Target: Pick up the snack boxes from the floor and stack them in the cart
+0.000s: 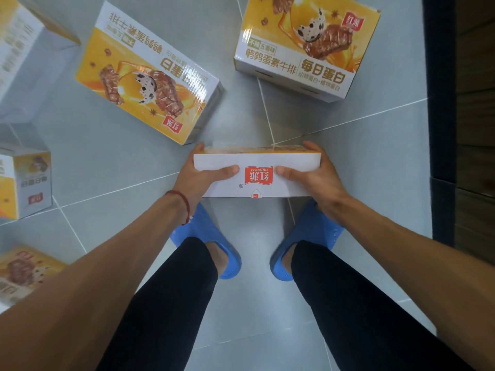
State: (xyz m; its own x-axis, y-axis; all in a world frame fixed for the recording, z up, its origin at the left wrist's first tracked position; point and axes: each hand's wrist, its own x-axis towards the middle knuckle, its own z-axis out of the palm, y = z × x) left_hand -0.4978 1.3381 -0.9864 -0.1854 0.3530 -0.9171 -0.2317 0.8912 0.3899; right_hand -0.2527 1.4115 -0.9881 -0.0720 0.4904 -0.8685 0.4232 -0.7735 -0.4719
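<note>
Grey tile floor [348, 156] with pale grout lines, and a dark strip of wall or door frame [439, 103] running down the right edge. The person is looking straight down at their own feet: blue slippers [211, 236] and black leggings [348, 303].

The held box [258, 180] sits right in the middle of the view, white side with the red logo facing the camera, and it covers the slipper toes. The left hand [198, 175] is wrapped around its left end, thumb flat on the white face and fingers curled over the far edge. The right hand [318, 178] does the same on the right end, so it's a firm 2-handed grip. Whether the box is off the floor is hard to tell from this angle. There's a red string bracelet [184, 204] on the left wrist.

5 more boxes lie on the floor (same yellow snack print). The middle box [150, 76] lies flat at an angle just beyond the held one. The top-right box [308, 44] is further back. The top-left box [24, 49], mid-left box [24, 180] and bottom-left box [24, 271] run down the left edge, all a bit blurry.
</note>
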